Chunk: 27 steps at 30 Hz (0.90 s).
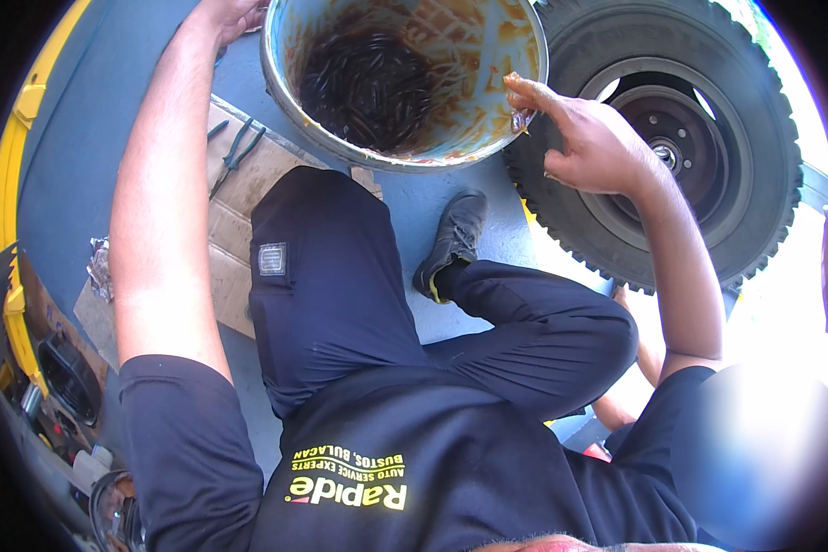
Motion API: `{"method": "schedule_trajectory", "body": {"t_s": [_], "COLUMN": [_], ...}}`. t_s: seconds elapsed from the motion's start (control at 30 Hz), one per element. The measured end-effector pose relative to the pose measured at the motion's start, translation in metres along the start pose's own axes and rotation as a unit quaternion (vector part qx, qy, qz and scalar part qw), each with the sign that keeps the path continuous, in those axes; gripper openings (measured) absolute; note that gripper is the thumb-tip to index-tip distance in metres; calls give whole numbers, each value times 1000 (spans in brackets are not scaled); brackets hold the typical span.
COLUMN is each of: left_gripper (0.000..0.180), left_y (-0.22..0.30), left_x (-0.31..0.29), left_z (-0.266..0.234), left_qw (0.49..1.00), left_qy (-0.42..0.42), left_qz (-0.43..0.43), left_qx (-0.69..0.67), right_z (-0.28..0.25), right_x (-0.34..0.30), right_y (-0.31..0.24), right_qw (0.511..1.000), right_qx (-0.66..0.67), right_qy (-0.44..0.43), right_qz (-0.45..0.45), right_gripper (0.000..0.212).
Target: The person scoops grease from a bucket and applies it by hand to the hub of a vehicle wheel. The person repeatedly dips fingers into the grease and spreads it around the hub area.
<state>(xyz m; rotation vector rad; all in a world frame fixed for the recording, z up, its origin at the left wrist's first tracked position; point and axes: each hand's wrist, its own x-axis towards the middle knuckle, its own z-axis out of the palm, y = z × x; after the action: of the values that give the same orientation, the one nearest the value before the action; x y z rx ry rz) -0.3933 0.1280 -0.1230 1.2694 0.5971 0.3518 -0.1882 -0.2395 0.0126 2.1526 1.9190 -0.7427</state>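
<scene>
A round metal bucket [405, 164] leans toward me at the top, its inside wall smeared with brown grease [474, 55]. A dark, glossy mass [368, 87] lies at its bottom. My left hand [233, 17], partly cut off by the top edge, curls against the bucket's left side. Over the right rim reaches my right hand [593, 138], index finger stretched out and thumb apart. Grease coats its fingertips, and a lump clings to its lower fingers beside the rim. Right behind that hand stands a large knobbly tyre on a dark wheel rim [607, 207].
Pliers [236, 158] lie on flattened cardboard [230, 221] left of my leg. A yellow frame [7, 193] runs down the far left, with assorted parts [69, 377] below. My shoe [455, 235] rests on the blue floor [74, 147]. Another person's bare limb [612, 408] shows beyond my right knee.
</scene>
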Motion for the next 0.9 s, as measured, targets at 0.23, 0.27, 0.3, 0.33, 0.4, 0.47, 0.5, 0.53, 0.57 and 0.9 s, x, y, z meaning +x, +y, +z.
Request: {"method": "schedule_trajectory", "body": {"t_s": [0.23, 0.27, 0.3, 0.33, 0.4, 0.47, 0.5, 0.53, 0.57, 0.9], "left_gripper": [50, 50, 50, 50, 50, 50, 51, 51, 51, 53], "left_y": [-1, 0, -1, -2, -2, -2, -2, -5, -7, 2], "left_x": [0, 1, 1, 1, 0, -3, -3, 0, 3, -5], "left_z": [4, 4, 4, 4, 3, 0, 2, 0, -3, 7], "left_qw": [1000, 1000, 1000, 1000, 1000, 1000, 1000, 999, 999, 998], "left_qy": [-4, -6, -6, -4, -4, -2, 6, 7, 8, 35], "left_qz": [1, 2, 2, 0, 2, 19, -14, -26, -39, -53], "left_qx": [0, 1, 1, 2, 4, 4, 4, 17, 31, 28], "right_z": [7, 5, -2, -2, -1, -2, -3, -2, -1, 17], "right_x": [-10, -13, -15, -16, -18, -18, -21, -22, -23, 0], "right_y": [-22, -24, -33, -36, -37, -38, -40, -39, -38, -33], "right_qw": [1000, 999, 996, 992, 981, 969, 964, 945, 921, 993], "right_qx": [24, 52, 82, 113, 178, 222, 232, 299, 365, -77], "right_qy": [9, -6, -21, -30, -41, -56, -68, -74, -82, 81], "right_qz": [-11, 13, 34, 49, 72, 91, 108, 106, 105, -24], "right_gripper": [102, 98, 95, 95, 98, 102, 102, 101, 100, 93]}}
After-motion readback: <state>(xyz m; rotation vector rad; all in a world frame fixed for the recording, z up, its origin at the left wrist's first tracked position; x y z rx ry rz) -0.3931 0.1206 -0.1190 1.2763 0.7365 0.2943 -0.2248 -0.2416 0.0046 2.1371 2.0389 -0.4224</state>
